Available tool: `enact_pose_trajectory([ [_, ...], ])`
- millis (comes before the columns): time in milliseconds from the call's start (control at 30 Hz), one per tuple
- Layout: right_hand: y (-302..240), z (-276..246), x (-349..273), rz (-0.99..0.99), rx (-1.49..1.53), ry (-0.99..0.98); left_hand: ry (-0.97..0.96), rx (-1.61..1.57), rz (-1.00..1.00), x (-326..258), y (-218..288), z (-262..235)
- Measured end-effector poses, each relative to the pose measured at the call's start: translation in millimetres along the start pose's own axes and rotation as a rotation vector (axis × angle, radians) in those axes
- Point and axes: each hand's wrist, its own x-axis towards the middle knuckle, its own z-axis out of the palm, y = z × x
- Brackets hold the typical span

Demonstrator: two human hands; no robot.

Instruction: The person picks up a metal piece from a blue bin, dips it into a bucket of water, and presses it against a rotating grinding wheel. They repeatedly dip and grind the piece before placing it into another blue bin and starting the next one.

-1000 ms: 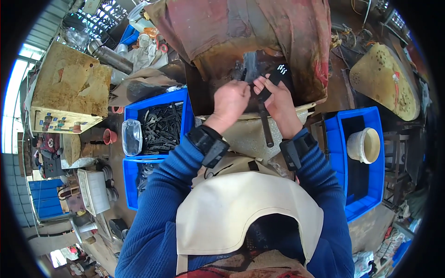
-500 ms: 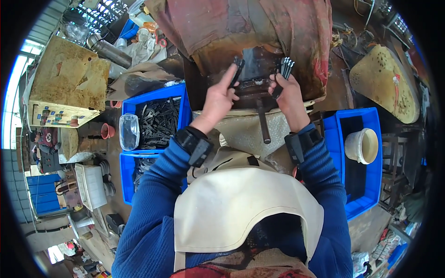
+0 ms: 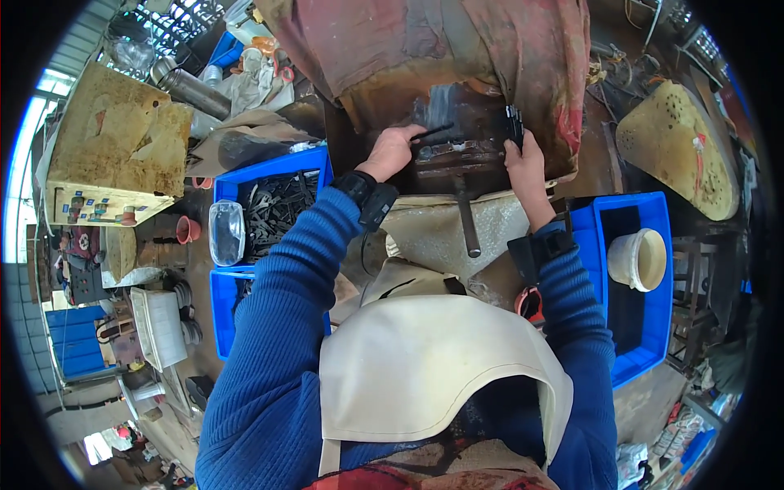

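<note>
Between the thumb and fingers of my left hand (image 3: pixel 388 153) is a thin dark strip (image 3: pixel 433 131), its free end pointing right. It lies near a grey, blurred patch (image 3: pixel 441 106) that looks like a wheel face inside a brown, wet-looking housing. My right hand (image 3: pixel 527 166) is closed round a small bundle of dark strips (image 3: pixel 514 124) with bright ends, held upright. Between the hands sits a dark metal rest (image 3: pixel 453 153), and a metal bar (image 3: pixel 466 216) sticks out from it toward me. The fingertips of my left hand are partly hidden.
Stained cloth (image 3: pixel 433 41) drapes over the housing. On the left, a blue bin (image 3: pixel 323 163) holds many dark strips and a clear plastic tub (image 3: pixel 226 233). Another blue bin (image 3: pixel 600 245) on the right holds a white bucket (image 3: pixel 637 260). A cream apron (image 3: pixel 433 367) covers my front.
My left hand has come lower, and its strip has swung from upright to nearly level. My right hand has shifted slightly right and down with its bundle.
</note>
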Motion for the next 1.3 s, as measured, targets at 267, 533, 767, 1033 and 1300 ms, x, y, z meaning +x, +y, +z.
enact_pose_trajectory([
  [267, -5.1, 0.8, -1.7, 0.087, 0.074, -0.011, -0.277, 0.236, 0.179, -1.9, 4.0, -5.7],
  [533, -12.8, -11.4, -3.5, 0.284, 0.46, -0.123, -0.392, 0.386, 0.242, 4.5, 18.5, -11.8],
  [767, -0.8, 15.3, 4.3, 0.076, 0.124, -0.14, -0.194, 0.554, 0.319, -14.2, 27.2, -33.1],
  [1033, 16.1, 0.8, 0.1, -0.063, -0.019, 0.181, -0.19, 0.431, 0.512, -53.7, 139.7, -9.3],
  [1300, 2.9, 5.6, 0.2, 0.084, 0.048, 0.121, -0.46, 0.35, 0.828, -87.8, 175.5, 32.5],
])
